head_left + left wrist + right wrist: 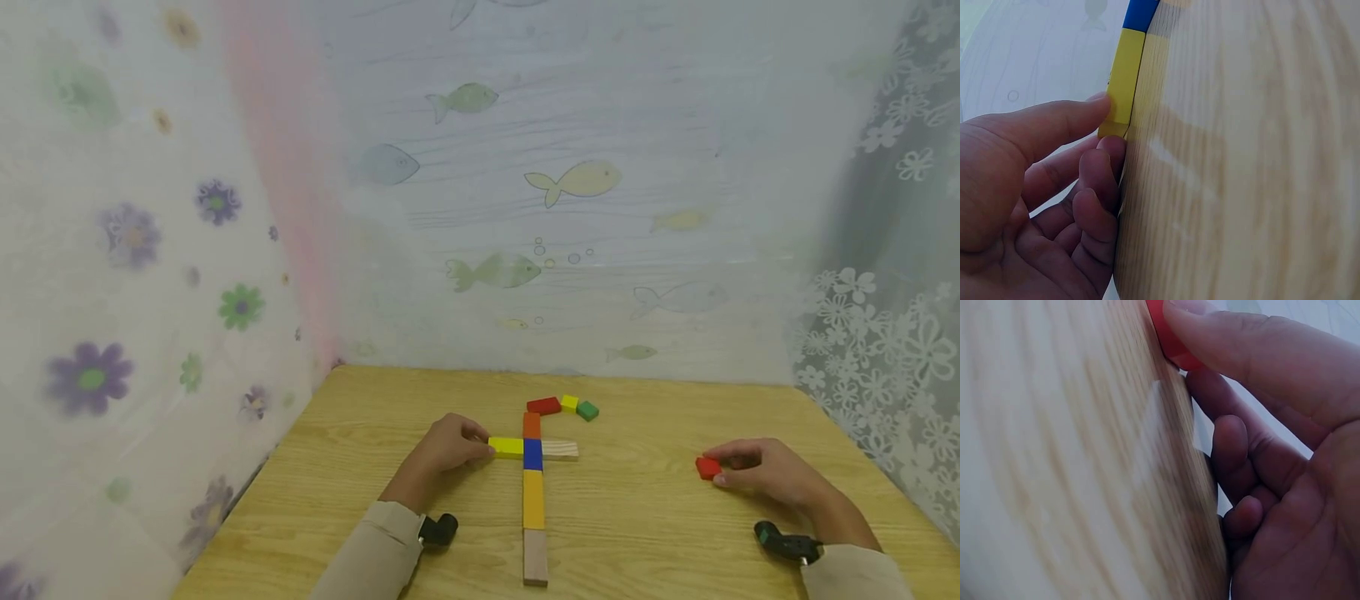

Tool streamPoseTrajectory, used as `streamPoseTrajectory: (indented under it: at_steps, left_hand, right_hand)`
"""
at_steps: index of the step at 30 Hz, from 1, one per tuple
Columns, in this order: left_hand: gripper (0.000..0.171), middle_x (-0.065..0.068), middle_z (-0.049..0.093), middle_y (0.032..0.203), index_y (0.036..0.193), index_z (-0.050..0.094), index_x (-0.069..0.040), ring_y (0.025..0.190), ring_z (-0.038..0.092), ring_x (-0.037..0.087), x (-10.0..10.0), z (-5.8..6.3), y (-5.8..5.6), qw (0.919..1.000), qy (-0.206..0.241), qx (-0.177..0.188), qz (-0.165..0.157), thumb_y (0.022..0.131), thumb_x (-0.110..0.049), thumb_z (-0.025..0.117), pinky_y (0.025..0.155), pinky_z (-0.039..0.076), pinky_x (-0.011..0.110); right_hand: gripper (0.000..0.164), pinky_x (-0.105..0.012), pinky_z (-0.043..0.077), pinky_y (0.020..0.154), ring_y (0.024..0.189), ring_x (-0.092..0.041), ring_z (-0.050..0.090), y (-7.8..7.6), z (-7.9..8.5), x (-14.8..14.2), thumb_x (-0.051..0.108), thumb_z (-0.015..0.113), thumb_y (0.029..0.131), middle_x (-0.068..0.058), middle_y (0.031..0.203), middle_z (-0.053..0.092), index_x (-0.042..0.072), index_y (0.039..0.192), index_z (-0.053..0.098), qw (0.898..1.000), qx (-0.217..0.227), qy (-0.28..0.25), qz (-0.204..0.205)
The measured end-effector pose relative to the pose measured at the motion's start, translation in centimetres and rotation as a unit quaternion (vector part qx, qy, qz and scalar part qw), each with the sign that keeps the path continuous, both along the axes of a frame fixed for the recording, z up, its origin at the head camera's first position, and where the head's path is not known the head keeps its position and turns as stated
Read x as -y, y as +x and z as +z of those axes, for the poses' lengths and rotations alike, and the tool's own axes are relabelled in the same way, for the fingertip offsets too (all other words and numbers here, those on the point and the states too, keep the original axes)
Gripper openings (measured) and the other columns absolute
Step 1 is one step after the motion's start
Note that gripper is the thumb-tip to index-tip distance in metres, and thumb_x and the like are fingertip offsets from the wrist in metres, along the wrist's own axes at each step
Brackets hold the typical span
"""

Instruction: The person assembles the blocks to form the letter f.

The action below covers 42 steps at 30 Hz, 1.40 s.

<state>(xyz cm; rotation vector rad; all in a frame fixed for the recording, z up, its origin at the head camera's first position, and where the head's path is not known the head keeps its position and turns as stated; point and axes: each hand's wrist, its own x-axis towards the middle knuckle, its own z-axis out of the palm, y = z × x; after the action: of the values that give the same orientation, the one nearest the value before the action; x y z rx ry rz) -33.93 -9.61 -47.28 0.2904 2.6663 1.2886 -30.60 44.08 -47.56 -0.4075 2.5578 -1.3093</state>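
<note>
At the left arm of a cross of wooden blocks, my left hand (448, 443) pinches the outer end of a yellow block (507, 448). In the left wrist view, the thumb lies on this yellow block (1124, 78), whose other end meets a blue block (1140, 14). Off to the right, my right hand (772, 471) pinches a small red block (707, 468) between thumb and fingers, low at the table. The cross also has an orange block (532, 425) above the blue centre, a plain wood block (560, 451) to its right, and an amber block (533, 498) below.
Another plain block (535, 557) forms the foot of the cross. From its top, a dark red block (543, 406), a small yellow block (570, 404) and a green block (588, 411) curve rightward. Printed curtains surround the wooden table (637, 533).
</note>
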Motion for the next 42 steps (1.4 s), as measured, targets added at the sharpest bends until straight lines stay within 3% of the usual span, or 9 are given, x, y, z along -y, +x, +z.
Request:
streamPoseTrajectory:
  at_steps: [11,23,42]
  left_hand:
    - [0.030,0.004,0.073,0.108,0.113,0.079,-0.012,0.091,0.062,0.018,0.1,0.0,-0.1,1.0000,-0.004,-0.004,-0.001,0.088,-0.028,0.083,0.081,0.056,0.036]
    - [0.029,0.003,0.073,0.108,0.112,0.079,-0.013,0.093,0.062,0.018,0.1,-0.2,-0.2,0.9997,-0.019,-0.014,-0.001,0.088,-0.029,0.083,0.083,0.056,0.038]
    - [0.032,0.004,0.073,0.110,0.115,0.079,-0.013,0.093,0.062,0.019,0.4,-0.2,-0.3,0.9999,-0.006,-0.006,-0.010,0.088,-0.031,0.083,0.084,0.056,0.038]
  right_hand:
    - [0.051,-0.029,0.055,0.077,0.093,-0.009,0.066,0.3,0.4,0.3,0.025,0.074,0.097,-0.014,0.124,0.070,-0.003,0.139,0.063,1.000,-0.004,0.020,-0.021]
    - [0.049,-0.029,0.057,0.075,0.092,-0.004,0.068,0.1,-0.1,0.2,0.022,0.073,0.098,-0.018,0.122,0.071,-0.005,0.137,0.063,0.999,-0.030,0.019,-0.017]
    - [0.048,-0.028,0.056,0.074,0.089,-0.008,0.069,0.0,1.0,1.8,0.026,0.076,0.095,-0.019,0.119,0.072,-0.002,0.133,0.067,0.997,-0.047,0.055,-0.018]
